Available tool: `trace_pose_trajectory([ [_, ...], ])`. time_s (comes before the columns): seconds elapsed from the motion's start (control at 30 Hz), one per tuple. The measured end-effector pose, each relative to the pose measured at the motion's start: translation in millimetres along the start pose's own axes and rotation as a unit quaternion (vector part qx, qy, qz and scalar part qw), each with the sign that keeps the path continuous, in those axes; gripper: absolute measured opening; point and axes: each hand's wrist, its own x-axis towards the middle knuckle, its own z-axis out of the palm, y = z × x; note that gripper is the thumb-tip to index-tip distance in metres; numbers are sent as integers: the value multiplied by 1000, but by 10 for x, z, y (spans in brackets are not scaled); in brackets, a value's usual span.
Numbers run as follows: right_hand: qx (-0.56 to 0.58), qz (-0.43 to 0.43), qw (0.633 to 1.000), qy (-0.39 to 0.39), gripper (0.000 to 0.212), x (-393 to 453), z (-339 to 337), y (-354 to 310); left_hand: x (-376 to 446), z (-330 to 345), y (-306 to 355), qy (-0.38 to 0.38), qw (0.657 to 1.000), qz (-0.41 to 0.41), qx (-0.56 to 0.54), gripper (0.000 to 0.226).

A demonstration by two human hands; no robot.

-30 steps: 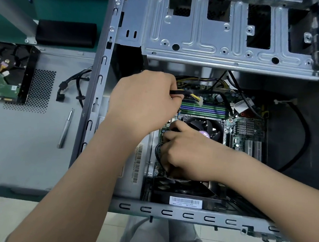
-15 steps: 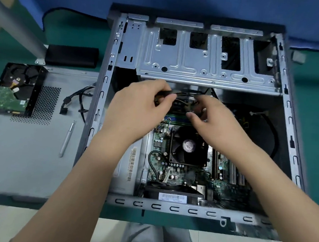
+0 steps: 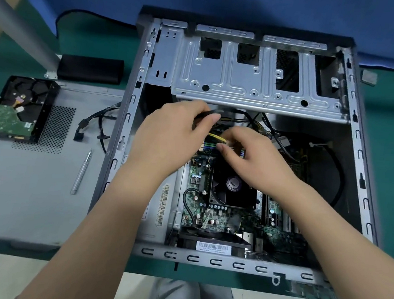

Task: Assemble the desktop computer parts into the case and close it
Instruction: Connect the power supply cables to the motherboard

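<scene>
The open grey computer case [image 3: 133, 112] lies flat with the motherboard [image 3: 193, 209] and black CPU fan [image 3: 233, 189] inside. My left hand [image 3: 169, 135] pinches a black power cable bundle [image 3: 207, 114] just under the drive cage [image 3: 254, 83]. My right hand [image 3: 256, 155] pinches the cable's connector with yellow wires [image 3: 217, 138] above the memory slots. The connector's tip is hidden behind the fingers.
The case side panel [image 3: 25, 195] lies at the left with a hard drive [image 3: 19, 109], a loose black cable [image 3: 92, 125] and a silver screwdriver [image 3: 81, 171] on it. A black box [image 3: 89, 69] sits behind. More cables [image 3: 329, 177] loop at the case's right.
My right hand left the area by the CPU fan and moved up to the connector beside my left hand. The view pulled back and now shows the whole case.
</scene>
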Motion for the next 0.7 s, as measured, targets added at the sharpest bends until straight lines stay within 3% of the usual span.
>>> trace_pose_trajectory([
  [0.17, 59, -15, 998, 25, 26, -107, -82, -58, -15, -3, -4, 24, 998, -7, -52, 26],
  [0.3, 95, 40, 995, 14, 22, -111, -76, -21, -15, -70, -46, 49, 990, -26, -127, 19],
  [0.4, 129, 66, 989, 3, 14, -86, -86, 38, -90, -119, -147, 78, 989, -28, -122, 10],
  [0.5, 159, 67, 985, -11, 21, -73, -134, 64, -197, -113, -160, 101, 990, -17, -100, 9],
  [0.6, 250, 79, 962, -81, 34, -78, -178, 12, -205, -97, -110, 86, 994, -14, -61, 13],
  [0.7, 296, 53, 928, -219, 26, -110, -196, -104, -183, -88, -66, 42, 998, -19, 51, 22],
])
